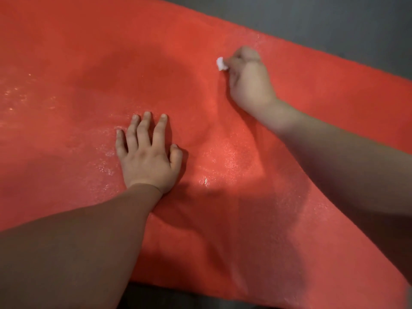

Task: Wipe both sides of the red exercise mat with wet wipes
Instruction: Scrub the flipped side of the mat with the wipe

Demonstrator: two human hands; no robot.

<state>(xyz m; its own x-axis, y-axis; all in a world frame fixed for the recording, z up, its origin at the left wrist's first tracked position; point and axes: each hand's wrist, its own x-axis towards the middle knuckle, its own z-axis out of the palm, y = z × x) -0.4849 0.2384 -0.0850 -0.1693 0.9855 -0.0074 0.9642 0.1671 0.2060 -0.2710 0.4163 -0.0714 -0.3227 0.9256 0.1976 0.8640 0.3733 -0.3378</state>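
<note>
The mat [223, 219] lies spread out under me and fills most of the view, running from the upper left down to the lower right. It rests on a dark grey surface [334, 23] that shows beyond its far edge and in a strip along the near edge.

My left hand [147, 157] lies flat on the mat near its middle, palm down, fingers straight and spread, holding nothing. My right hand [249, 79] is farther out, near the far edge, with its fingers curled round a small white wipe [221, 64]. A wad of it sticks out on the left side of the fist and touches the mat.

The mat glistens in patches around my left hand and between my arms. A tiny white speck [205, 181] sits there in the brightest patch. My forearms throw shadows across the near part of the mat.
</note>
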